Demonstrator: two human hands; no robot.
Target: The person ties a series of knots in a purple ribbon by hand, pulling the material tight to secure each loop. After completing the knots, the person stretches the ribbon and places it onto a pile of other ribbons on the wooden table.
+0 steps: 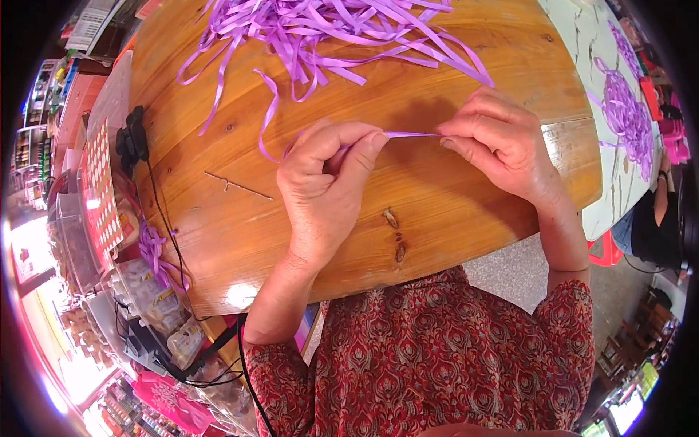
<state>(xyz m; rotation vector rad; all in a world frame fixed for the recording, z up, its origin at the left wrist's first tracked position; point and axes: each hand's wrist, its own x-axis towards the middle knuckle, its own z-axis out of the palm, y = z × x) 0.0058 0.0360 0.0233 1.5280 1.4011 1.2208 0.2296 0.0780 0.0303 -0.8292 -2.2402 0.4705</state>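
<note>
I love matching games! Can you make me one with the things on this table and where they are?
Things:
1. ribbon strip
2. ribbon pile
3. black clip
4. thin needle

Places:
A. at the table's left edge
B. stretched between the left hand and right hand
C. lying flat, left of the left hand
D. at the table's far side

Pairs: 1-B, 2-D, 3-A, 4-C

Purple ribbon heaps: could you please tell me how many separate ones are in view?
2. One ribbon heap lies at the far edge of the wooden table; a second heap sits on the white table to the right. More may be hidden.
</note>
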